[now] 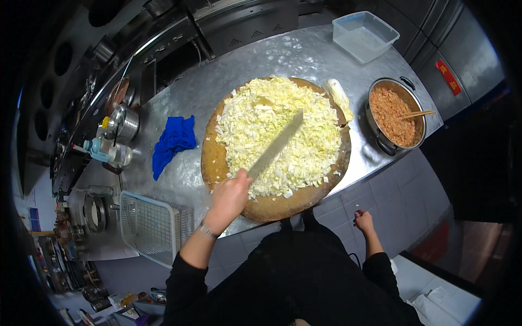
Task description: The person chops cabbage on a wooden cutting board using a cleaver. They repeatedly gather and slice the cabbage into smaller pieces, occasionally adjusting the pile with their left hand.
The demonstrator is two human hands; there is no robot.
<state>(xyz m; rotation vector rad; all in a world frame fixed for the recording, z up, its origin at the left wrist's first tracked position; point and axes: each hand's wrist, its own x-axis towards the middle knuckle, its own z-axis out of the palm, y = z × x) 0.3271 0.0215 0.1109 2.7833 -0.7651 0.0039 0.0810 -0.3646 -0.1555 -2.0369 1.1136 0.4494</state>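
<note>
My left hand [231, 196], with a metal band on its wrist, grips a large knife [277, 146] whose broad blade points up and to the right. The blade lies over a wide heap of chopped pale cabbage [310, 157] on a thick round wooden chopping block [269, 210]. An uncut piece of napa cabbage [338, 98] rests against the block's right edge. Away from the block, my right hand [363, 222] hangs over the floor beside my body, its fingers curled; whether it holds something small cannot be seen.
On the steel table [179, 91] lies a blue cloth [174, 140], left of the block. A plastic basket [151, 228] stands at the near left. To the right are a pot of minced filling [393, 116] with chopsticks and a clear plastic tub [363, 36]. Pots and bottles line the left.
</note>
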